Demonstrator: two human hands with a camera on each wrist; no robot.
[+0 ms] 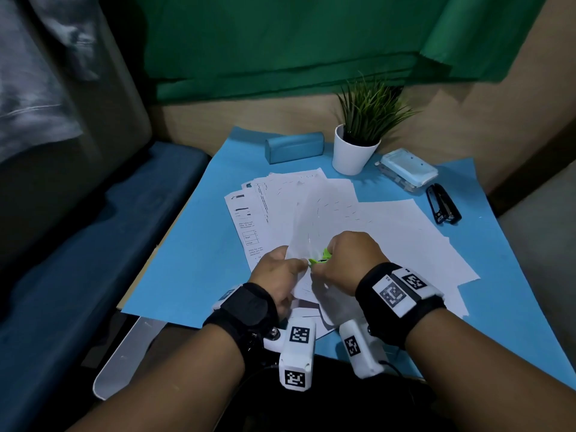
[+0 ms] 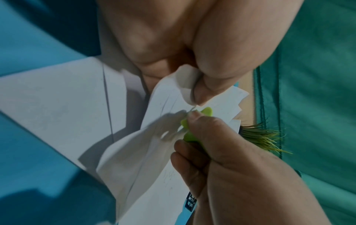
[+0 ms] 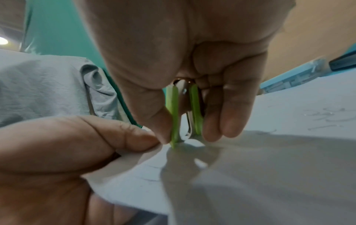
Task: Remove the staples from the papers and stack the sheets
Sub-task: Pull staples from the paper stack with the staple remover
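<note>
While left hand pinches papers, right hand squeezes staple remover.

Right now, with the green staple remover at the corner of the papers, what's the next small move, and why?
Probably squeeze the green staple remover and lift it away from the corner. The right hand grips it with its metal claws down at the sheet, and the left hand pinches the papers right beside them, so the corner looks braced. Whether the claws have caught the staple cannot be told.
</note>
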